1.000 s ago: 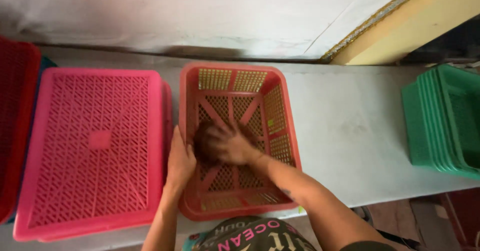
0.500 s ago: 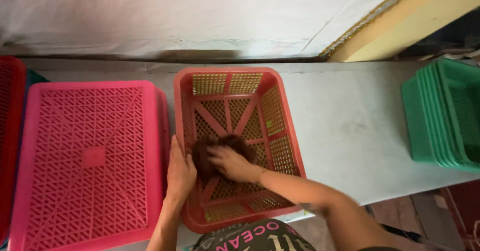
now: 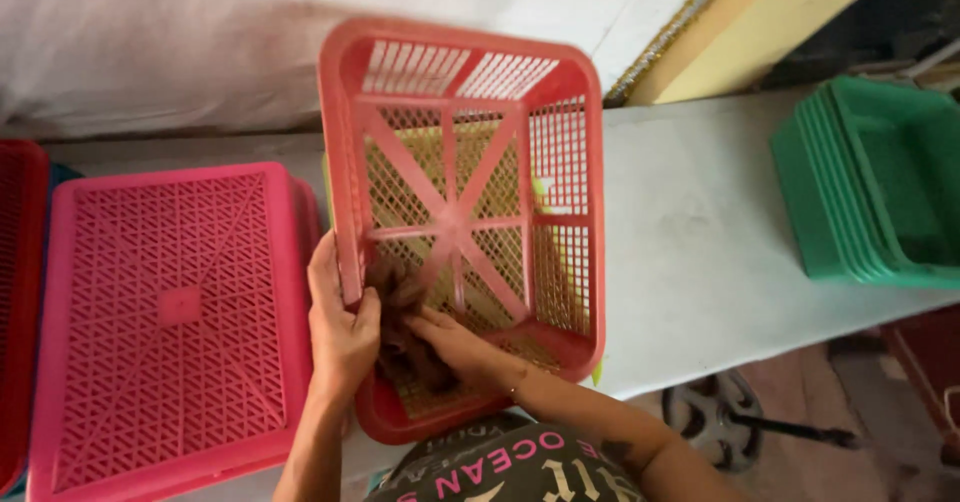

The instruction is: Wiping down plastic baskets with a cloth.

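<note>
A person stands at a long grey table (image 3: 700,232) and looks down at a red basket (image 3: 470,212). The basket has a wall of little holes all round and a star of flat bars across its bottom. It is tipped up, with its far end lifted toward the white wall, so the inside faces the person and is easy to reach.

The left hand (image 3: 340,327) grips the left rim of the basket near its near corner. The thumb is inside the rim and the fingers curl round the outside. This hand looks like it is holding the basket steady while it is tipped.

The right hand (image 3: 450,342) is inside the basket, low down near the near end. Its fingers are bent and pressed on a dark brown cloth (image 3: 405,337), a soft crumpled lump that lies against the basket's bottom. The cloth sits between the two hands, just beside the left thumb.

To the left lies a pink basket (image 3: 170,322), turned upside down so its bottom faces up. A red one shows at the far left edge. On the right side of the table is a stack of green baskets (image 3: 870,192), set one inside another so they take less room.
</note>
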